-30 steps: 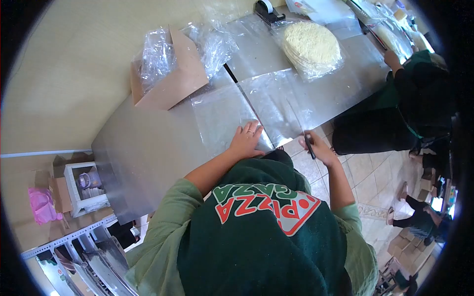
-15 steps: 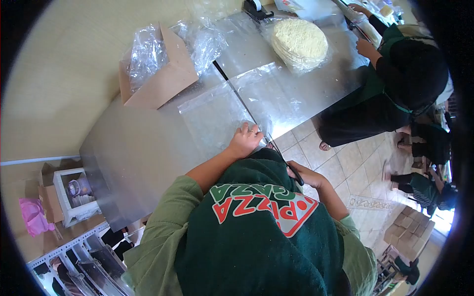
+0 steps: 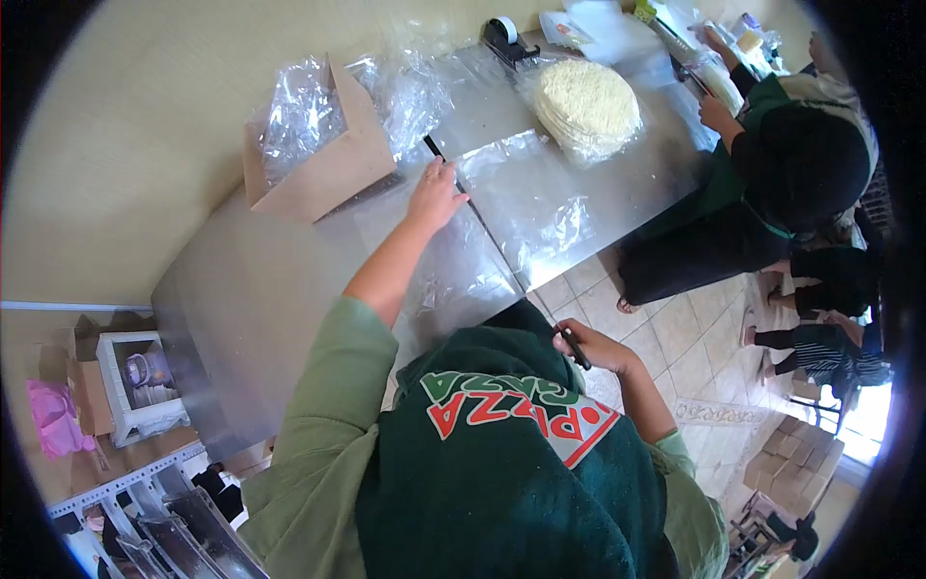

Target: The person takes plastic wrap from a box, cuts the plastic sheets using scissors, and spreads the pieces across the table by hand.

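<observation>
My left hand (image 3: 436, 198) reaches forward over the metal table, fingers stretched out and thumb apart, resting on or just above a clear plastic bag (image 3: 458, 265). A second clear plastic piece (image 3: 526, 193) lies flat to its right, and a dark gap between two table sections runs between them. Below the table's near edge, beside my apron, my right hand (image 3: 603, 349) grips the black handle of what looks like a knife (image 3: 577, 349). Its thin blade points up toward the table edge. A stack of round, pale flatbreads (image 3: 588, 106) sits in clear plastic farther back.
A cardboard box (image 3: 333, 174) full of clear plastic bags stands at the back left. Behind the flatbreads is a tape dispenser (image 3: 508, 41). A co-worker (image 3: 801, 159) in dark clothes works at the table's right end. A white crate (image 3: 145, 386) stands at lower left.
My left hand has moved forward and left, from the table's near edge to the far part of the plastic. My right hand stays low with the knife, its blade slightly shifted.
</observation>
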### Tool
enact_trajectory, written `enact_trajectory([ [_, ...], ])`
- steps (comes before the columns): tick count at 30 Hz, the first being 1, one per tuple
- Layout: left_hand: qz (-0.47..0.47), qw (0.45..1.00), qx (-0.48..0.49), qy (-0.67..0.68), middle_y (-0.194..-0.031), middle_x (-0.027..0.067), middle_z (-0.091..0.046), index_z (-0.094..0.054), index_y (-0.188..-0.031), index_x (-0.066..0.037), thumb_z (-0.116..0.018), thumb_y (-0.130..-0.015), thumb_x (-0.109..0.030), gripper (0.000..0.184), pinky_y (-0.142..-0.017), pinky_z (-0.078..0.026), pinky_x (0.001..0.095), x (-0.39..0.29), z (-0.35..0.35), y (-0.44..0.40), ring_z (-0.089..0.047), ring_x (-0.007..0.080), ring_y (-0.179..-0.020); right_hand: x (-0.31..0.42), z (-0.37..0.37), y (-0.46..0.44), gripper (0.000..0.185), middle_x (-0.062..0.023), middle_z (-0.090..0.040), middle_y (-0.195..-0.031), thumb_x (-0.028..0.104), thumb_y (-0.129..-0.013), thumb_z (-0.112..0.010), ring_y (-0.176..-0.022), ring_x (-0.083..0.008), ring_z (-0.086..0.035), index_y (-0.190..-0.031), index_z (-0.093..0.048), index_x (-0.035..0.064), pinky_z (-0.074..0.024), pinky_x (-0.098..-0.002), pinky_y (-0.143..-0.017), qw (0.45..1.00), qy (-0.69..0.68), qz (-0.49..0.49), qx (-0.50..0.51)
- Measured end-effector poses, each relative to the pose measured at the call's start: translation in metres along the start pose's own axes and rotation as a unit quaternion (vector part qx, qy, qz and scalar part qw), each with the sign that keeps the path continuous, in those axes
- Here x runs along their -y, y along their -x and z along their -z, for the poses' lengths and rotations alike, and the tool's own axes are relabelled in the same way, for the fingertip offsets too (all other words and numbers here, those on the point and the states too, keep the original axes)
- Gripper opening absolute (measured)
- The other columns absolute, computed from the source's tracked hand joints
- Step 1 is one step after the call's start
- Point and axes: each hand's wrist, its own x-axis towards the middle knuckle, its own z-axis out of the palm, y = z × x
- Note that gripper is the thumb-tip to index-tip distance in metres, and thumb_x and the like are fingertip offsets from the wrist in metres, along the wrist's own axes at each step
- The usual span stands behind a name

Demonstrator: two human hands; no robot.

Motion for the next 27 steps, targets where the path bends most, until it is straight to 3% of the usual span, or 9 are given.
enact_trajectory([
  [3,0.088,0.985,0.109,-0.097,-0.140,0.0207,-0.030,-0.033,-0.134,-0.007,-0.078,-0.062,-0.037,0.090,-0.104,-0.028,0.0435,0.011,0.012,-0.017,-0.027,0.0337,-0.131,0.040,0.010,0.024,0.072,-0.0119,-0.058,-0.101,0.060,-0.079,-0.056,-0.098,-0.0213,-0.055,-0.120,-0.046,0.0015,-0.0413,-0.0303,-0.087,0.996,0.083,-0.028,0.006],
  [5,0.119,0.965,0.190,-0.140,-0.139,0.0200,-0.032,-0.029,-0.136,-0.007,-0.083,-0.051,-0.045,0.107,-0.105,-0.021,0.0506,0.017,0.007,-0.020,-0.025,0.0332,-0.132,0.051,0.016,0.025,0.071,-0.0110,-0.058,-0.101,0.059,-0.079,-0.056,-0.097,-0.0212,-0.054,-0.120,-0.045,0.0017,-0.0412,-0.0304,-0.086,0.995,-0.032,0.085,0.041],
  [6,0.117,0.964,0.194,-0.142,-0.138,0.0195,-0.033,-0.031,-0.135,-0.007,-0.082,-0.052,-0.045,0.105,-0.105,-0.023,0.0490,0.013,0.010,-0.023,-0.027,0.0332,-0.131,0.054,0.015,0.023,0.071,-0.0105,-0.057,-0.101,0.058,-0.080,-0.056,-0.097,-0.0212,-0.054,-0.120,-0.045,0.0018,-0.0411,-0.0304,-0.086,0.984,-0.094,0.139,0.058],
  [7,0.114,0.963,0.199,-0.144,-0.137,0.0190,-0.035,-0.033,-0.133,-0.006,-0.082,-0.052,-0.045,0.103,-0.104,-0.025,0.0473,0.007,0.017,-0.025,-0.028,0.0331,-0.130,0.063,0.014,0.014,0.056,-0.0016,-0.053,-0.096,0.047,-0.085,-0.057,-0.080,-0.0082,-0.047,-0.119,-0.047,0.0039,-0.0407,-0.0226,-0.071,0.978,-0.121,0.167,0.045],
  [10,0.099,0.959,0.224,-0.141,-0.132,0.0172,-0.039,-0.040,-0.128,-0.009,-0.082,-0.051,-0.045,0.095,-0.100,-0.034,0.0431,0.005,0.016,-0.027,-0.037,0.0339,-0.123,0.040,0.012,-0.068,0.056,-0.0014,-0.054,-0.091,0.048,-0.086,-0.056,-0.078,-0.0076,-0.048,-0.119,-0.047,0.0031,-0.0397,-0.0201,-0.069,0.987,-0.029,0.160,-0.014],
  [15,0.043,0.945,0.309,-0.093,-0.116,0.0138,-0.054,-0.049,-0.119,-0.016,-0.079,-0.059,-0.033,0.069,-0.085,-0.045,0.0379,-0.002,0.042,-0.027,-0.054,0.0295,-0.105,0.019,0.023,-0.108,0.054,0.0007,-0.054,-0.074,0.058,-0.081,-0.054,-0.059,-0.0088,-0.051,-0.104,-0.052,0.0089,-0.0441,-0.0228,-0.053,0.949,-0.311,0.045,0.027],
  [20,-0.008,0.958,0.288,-0.010,-0.095,0.0132,-0.063,-0.053,-0.115,-0.014,-0.072,-0.065,-0.019,0.054,-0.076,-0.046,0.0405,-0.016,0.082,0.011,-0.060,0.0296,-0.091,0.011,0.035,-0.108,0.056,0.0000,-0.057,-0.077,0.060,-0.080,-0.054,-0.065,-0.0097,-0.054,-0.107,-0.052,0.0110,-0.0456,-0.0244,-0.058,0.921,-0.377,0.023,0.095],
  [26,0.125,0.930,0.236,-0.253,-0.094,0.0143,-0.064,-0.054,-0.102,-0.008,-0.055,-0.076,-0.011,0.026,-0.069,-0.049,0.0373,-0.001,0.091,0.051,-0.062,0.0265,-0.089,-0.003,0.043,-0.107,0.059,0.0005,-0.057,-0.077,0.061,-0.078,-0.055,-0.068,-0.0096,-0.054,-0.109,-0.052,0.0109,-0.0464,-0.0245,-0.061,0.912,-0.389,0.009,0.128],
  [27,0.070,0.944,0.195,-0.258,-0.095,0.0144,-0.063,-0.053,-0.099,-0.008,-0.053,-0.078,-0.011,0.022,-0.068,-0.050,0.0371,-0.002,0.086,0.061,-0.062,0.0265,-0.090,0.002,0.045,-0.101,0.057,0.0001,-0.054,-0.075,0.059,-0.080,-0.056,-0.067,-0.0092,-0.054,-0.109,-0.052,0.0103,-0.0454,-0.0222,-0.059,0.932,-0.345,0.000,0.110],
])
